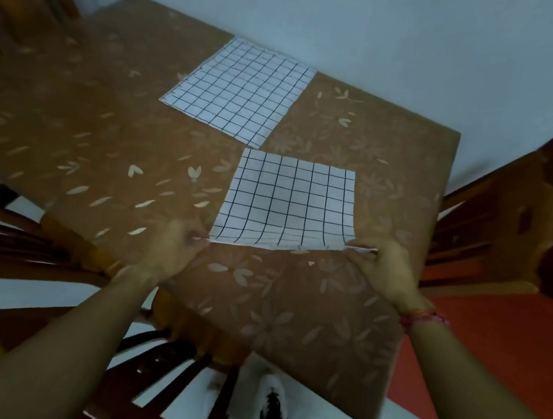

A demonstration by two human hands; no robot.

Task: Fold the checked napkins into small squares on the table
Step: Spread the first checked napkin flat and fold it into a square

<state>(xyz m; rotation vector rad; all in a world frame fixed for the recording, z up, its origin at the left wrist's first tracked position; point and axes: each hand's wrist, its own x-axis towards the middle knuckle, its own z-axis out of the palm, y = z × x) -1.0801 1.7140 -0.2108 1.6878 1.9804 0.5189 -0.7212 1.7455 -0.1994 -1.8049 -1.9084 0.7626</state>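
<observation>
Your left hand (174, 249) sat just left of centre in the lower half of the frame. Its fingers were curled in, pinching the lower left corner of the near checked napkin (288, 200). Your right hand (385, 270), right of centre at the same height, pinched the lower right corner of that napkin between thumb and curled fingers, and the edge between your hands was drawn straight. A thread bracelet (424, 319) circled your right wrist.

That napkin lay at the middle of the frame on the brown leaf-patterned tablecloth (103, 141), its upper edge flat on the cloth. Along the lower edge a thin white strip showed beneath the checks, but you could not tell from this whether the cloth was already doubled.

The second checked napkin (238, 89) lay spread flat above and to the left. Its lowest corner came very near the upper left corner of the one you held, and neither hand touched it.

A dark wooden chair (159, 378) stood at the bottom of the frame below the table edge, and another chair (493, 227) stood at the right edge. A white laced shoe (275, 405) showed at the bottom centre.
</observation>
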